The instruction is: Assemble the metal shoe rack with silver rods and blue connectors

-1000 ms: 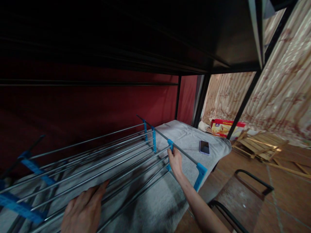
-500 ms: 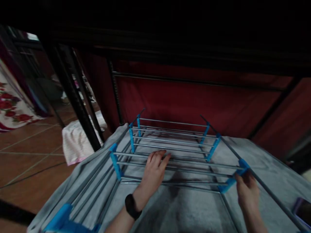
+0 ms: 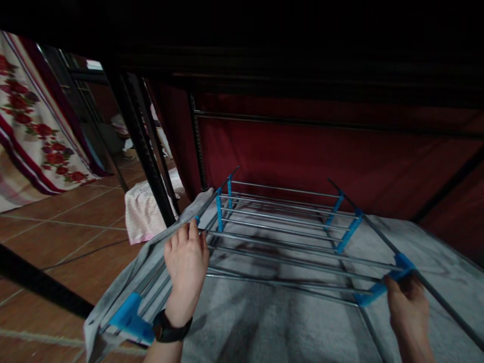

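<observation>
A rack of grey metal tubes [image 3: 282, 261] joined by blue plastic connectors lies on a grey cloth [image 3: 264, 322]. My left hand [image 3: 188, 259], with a dark watch [image 3: 172, 327] on its wrist, is at the left connector of the nearest tier, fingers curled over its top and mostly hiding it. On the other side, my right hand [image 3: 408, 302] grips the right connector [image 3: 372, 293] of that same tier, its fingertips partly hidden behind the connector. Farther back, another connector [image 3: 348, 232] joins more tubes. A loose-ended blue connector [image 3: 130, 317] shows at the lower left.
A black metal frame [image 3: 147, 146] stands at left, with a dark beam overhead. Red cloth [image 3: 302, 151] hangs behind the rack. Left of the frame are a striped cloth [image 3: 145, 209], a floral curtain [image 3: 49, 136] and tiled floor [image 3: 75, 222] with a cable.
My left hand has moved left from the middle of the tubes to the left connector. My right hand stays at the right connector. The view has shifted left.
</observation>
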`<state>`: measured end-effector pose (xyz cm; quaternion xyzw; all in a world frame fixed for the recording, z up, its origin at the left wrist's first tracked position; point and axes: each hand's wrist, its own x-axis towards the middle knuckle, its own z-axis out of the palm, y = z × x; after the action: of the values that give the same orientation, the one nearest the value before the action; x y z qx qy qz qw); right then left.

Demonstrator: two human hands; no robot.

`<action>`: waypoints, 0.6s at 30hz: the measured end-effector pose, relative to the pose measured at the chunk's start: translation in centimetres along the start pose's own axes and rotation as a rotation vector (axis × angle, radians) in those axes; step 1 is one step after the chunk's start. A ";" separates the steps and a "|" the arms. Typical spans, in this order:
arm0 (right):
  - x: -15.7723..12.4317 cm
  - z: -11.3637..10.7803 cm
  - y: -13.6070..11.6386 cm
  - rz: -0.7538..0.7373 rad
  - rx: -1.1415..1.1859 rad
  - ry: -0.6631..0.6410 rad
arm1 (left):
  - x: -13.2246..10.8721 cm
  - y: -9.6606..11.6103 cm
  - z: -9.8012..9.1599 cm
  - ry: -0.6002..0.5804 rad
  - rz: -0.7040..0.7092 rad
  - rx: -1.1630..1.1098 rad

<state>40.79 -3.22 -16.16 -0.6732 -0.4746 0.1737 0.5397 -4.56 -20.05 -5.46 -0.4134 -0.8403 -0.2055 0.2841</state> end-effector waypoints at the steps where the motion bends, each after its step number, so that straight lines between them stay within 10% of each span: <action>1: -0.1 0.1 0.0 -0.006 0.017 0.013 | 0.4 0.2 -0.1 -0.028 -0.016 0.023; 8: -0.4 0.5 0.3 0.011 0.086 0.062 | 2.6 0.2 0.5 -0.222 -0.145 0.045; 18: -0.4 1.0 0.6 -0.085 -0.044 0.115 | 1.8 1.3 1.9 -0.120 -0.051 0.208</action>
<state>40.17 -2.97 -17.18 -0.6729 -0.4747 0.1012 0.5583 -4.92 -17.17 -5.60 -0.3717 -0.8829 -0.0994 0.2692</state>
